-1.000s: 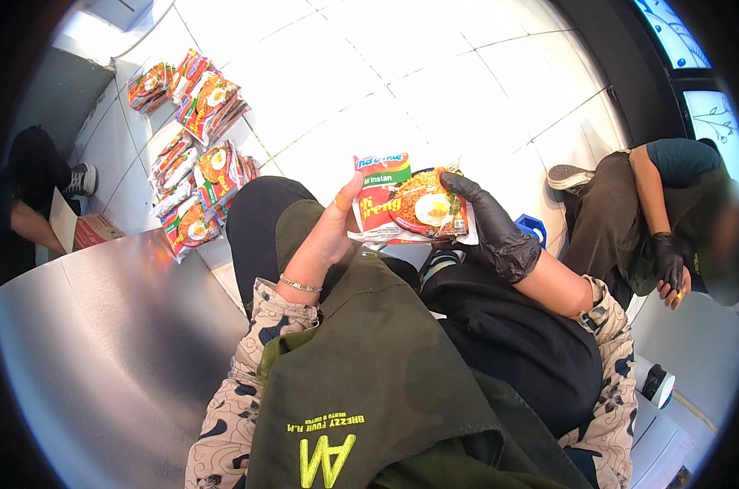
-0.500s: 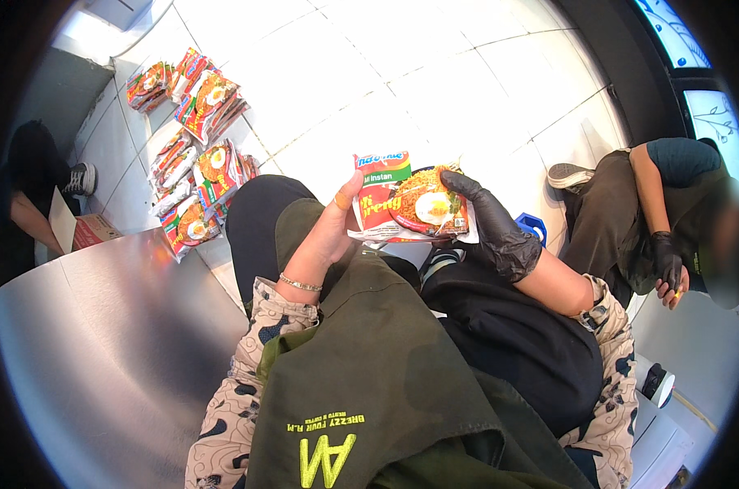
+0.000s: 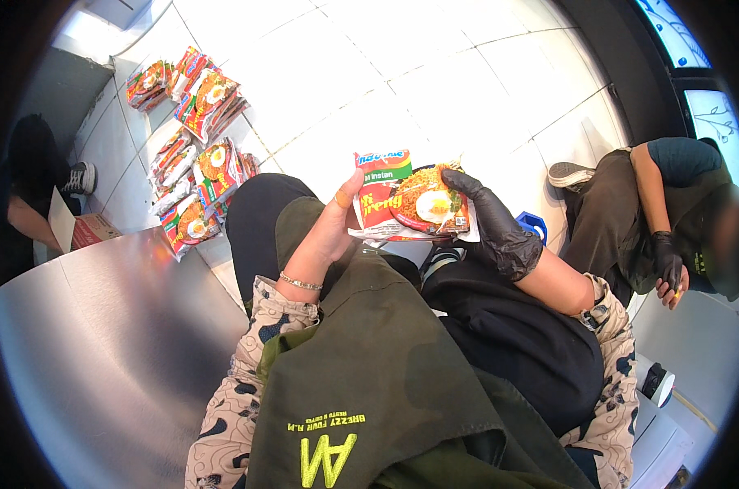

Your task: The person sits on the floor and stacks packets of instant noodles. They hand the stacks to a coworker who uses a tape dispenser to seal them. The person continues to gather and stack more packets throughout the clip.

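Note:
A red, white and green instant noodle packet (image 3: 377,200) is held up in front of me, its printed picture of noodles and a fried egg facing me. My bare left hand (image 3: 339,216) grips its left end, thumb on the front. At the right end my right hand (image 3: 496,224), in a black glove, pinches it with the thumb over the front. The fingers behind the packet are mostly hidden. On the tiled floor to the left lie several more noodle packets (image 3: 214,169) in loose piles, some stacked upright against each other.
At the right a person (image 3: 622,187) in a dark apron sits with a gloved hand and a bare hand together. A grey metal surface (image 3: 108,326) curves along the left. Beyond it are another person's arm and a cardboard box (image 3: 94,231). A blue plastic item (image 3: 532,224) stands behind my right hand.
Both hands keep hold of the packet, which has shifted only very slightly. Little else differs.

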Available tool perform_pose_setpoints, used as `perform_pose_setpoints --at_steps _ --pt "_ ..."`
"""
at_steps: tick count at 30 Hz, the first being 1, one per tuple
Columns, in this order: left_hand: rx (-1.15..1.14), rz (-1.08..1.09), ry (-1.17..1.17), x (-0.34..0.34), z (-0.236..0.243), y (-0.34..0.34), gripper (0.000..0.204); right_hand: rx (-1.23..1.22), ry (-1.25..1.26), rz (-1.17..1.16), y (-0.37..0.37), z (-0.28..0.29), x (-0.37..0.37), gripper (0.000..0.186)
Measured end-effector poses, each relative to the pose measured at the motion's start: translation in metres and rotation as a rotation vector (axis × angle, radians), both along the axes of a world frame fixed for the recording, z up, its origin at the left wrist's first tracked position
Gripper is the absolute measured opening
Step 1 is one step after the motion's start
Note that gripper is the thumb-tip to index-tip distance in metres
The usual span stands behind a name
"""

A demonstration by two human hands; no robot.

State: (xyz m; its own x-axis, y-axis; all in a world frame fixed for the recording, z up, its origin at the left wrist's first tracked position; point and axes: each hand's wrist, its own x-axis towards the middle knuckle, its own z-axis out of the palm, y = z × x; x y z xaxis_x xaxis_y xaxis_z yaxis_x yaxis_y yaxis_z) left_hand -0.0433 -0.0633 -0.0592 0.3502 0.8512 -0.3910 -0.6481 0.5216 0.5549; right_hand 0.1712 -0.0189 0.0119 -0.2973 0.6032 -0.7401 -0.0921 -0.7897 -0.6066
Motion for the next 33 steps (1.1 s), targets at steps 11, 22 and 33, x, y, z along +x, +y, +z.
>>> perform_pose_setpoints --at_steps 11,22,33 --pt "0.007 -0.007 -0.036 0.0002 -0.0002 0.0000 0.074 -0.008 0.008 0.014 0.0009 0.0010 0.0017 0.043" --pt "0.010 -0.003 -0.022 -0.0002 -0.0035 -0.0005 0.072 0.000 0.006 0.024 0.0013 -0.0016 0.0031 0.045" --pt "0.010 -0.005 -0.019 0.0009 -0.0021 0.0002 0.073 0.025 0.008 0.009 0.0005 -0.0009 0.0025 0.044"
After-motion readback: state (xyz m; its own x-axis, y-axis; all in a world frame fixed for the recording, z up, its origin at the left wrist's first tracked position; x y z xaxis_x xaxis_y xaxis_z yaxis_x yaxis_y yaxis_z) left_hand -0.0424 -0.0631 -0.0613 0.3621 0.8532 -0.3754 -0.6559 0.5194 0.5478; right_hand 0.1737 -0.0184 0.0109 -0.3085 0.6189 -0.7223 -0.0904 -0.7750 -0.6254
